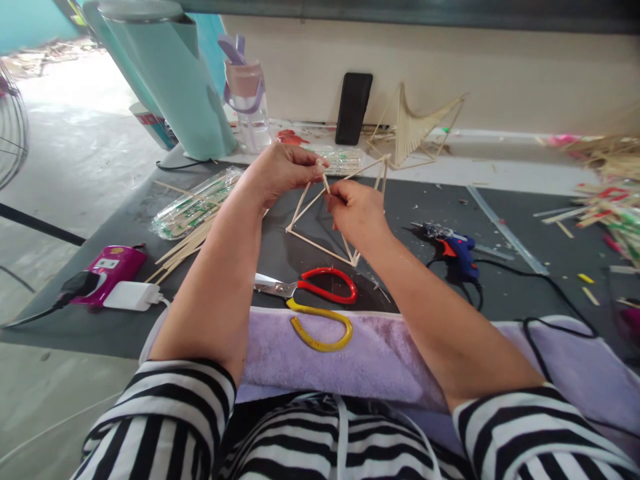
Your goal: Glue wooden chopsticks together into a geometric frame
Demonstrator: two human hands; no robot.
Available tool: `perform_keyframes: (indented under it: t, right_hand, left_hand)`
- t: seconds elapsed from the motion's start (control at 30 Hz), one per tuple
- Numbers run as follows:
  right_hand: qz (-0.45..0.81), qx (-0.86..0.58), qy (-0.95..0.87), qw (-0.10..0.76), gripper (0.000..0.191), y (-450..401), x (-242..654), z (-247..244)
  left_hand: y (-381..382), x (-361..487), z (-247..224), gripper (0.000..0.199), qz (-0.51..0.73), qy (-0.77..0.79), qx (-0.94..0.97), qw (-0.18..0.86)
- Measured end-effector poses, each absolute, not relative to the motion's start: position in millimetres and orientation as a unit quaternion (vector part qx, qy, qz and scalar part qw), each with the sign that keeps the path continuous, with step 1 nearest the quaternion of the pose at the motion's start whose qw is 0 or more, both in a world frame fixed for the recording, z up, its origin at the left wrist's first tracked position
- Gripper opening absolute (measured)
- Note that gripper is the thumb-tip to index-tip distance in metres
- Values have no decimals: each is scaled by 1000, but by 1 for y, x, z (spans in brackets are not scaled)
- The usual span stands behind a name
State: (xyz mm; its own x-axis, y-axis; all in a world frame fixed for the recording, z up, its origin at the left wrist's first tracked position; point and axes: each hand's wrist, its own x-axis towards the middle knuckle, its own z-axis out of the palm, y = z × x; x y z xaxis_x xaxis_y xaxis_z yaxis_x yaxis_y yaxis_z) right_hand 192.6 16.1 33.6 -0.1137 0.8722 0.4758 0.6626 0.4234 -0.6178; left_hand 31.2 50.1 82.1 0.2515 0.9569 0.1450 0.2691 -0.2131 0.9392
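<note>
Between the 2 hands, above the dark mat [280, 247], the left hand [280, 175] and right hand [356, 213] pinch a stick frame [320, 223] whose near corner the right wrist hides, scissors [310, 293] lying on the mat's purple-towelled edge below.

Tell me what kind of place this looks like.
Probably a small craft workbench, perhaps at home or in a workshop. Both hands, the left hand and right hand, hold a stick frame, with a glue gun, scissors and loose sticks on the dark table.
</note>
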Motion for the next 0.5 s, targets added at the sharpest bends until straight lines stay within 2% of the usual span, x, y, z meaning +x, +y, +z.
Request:
perform_keyframes:
  t: [0.5]
  right_hand:
    - [122,-528,-734,410,16,16,192,34]
  left_hand:
    - [53,31,80,19,403,447,671,433]
